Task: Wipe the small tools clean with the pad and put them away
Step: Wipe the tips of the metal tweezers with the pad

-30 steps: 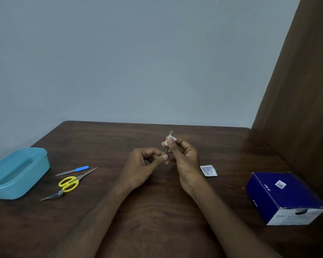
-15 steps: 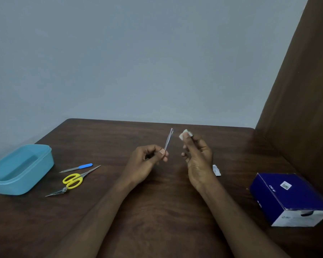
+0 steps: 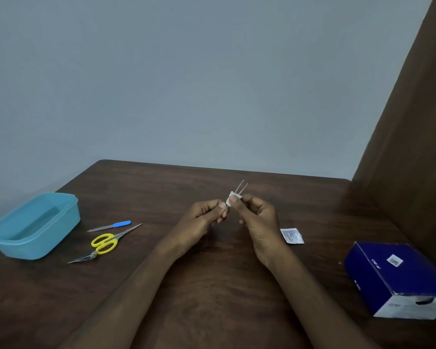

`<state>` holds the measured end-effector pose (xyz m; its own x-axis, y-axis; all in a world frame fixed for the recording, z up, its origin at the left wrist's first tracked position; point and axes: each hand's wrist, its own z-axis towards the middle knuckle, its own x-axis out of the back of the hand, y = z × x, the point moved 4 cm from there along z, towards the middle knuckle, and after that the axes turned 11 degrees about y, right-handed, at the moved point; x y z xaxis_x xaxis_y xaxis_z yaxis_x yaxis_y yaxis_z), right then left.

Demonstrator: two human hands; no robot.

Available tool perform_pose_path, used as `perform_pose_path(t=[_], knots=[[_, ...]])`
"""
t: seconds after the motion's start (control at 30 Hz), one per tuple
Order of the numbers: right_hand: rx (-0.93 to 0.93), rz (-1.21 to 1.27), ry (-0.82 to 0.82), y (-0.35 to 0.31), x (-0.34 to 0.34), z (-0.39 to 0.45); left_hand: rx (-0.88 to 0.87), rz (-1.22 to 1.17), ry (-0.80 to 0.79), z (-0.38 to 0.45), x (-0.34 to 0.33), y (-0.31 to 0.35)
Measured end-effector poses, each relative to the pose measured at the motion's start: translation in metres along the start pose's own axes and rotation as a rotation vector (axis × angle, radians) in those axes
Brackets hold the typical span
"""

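Wiping resumes: half a second ago the right hand (image 3: 258,220) held the pad (image 3: 233,197) clear of the tweezers (image 3: 241,187), now the pad is back on them. Both hands sit above the middle of the worktop (image 3: 212,285), toward its far edge. Left hand (image 3: 202,220) grip is pressed together, pinching the tweezers' lower end; the two prongs stick up and apart above the pad. Right hand grip pinches the white pad between thumb and fingertip against the prongs' lower part.

Reads as another pass on the same tool, so the tweezers are not done yet.

Waiting near the left edge: blue-handled tool (image 3: 110,225), yellow scissors (image 3: 105,243), and a small pointed metal tool (image 3: 82,258) touching the scissors' handle end. Blue tub (image 3: 39,248) at the left edge looks like the put-away spot; nothing visible inside it. Torn wrapper (image 3: 292,236) lies just right of the right hand, dark blue box (image 3: 398,280) near the right edge.
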<state>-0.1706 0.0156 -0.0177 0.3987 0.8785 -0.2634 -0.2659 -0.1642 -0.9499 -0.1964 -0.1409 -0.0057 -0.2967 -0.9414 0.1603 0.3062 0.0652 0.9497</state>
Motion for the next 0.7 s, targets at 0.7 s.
perform_pose_path(t=[0.7], knots=[[0.052, -0.130, 0.099, 0.015, 0.002, 0.005, -0.382, 0.426, 0.335, -0.002, 0.006, 0.001]])
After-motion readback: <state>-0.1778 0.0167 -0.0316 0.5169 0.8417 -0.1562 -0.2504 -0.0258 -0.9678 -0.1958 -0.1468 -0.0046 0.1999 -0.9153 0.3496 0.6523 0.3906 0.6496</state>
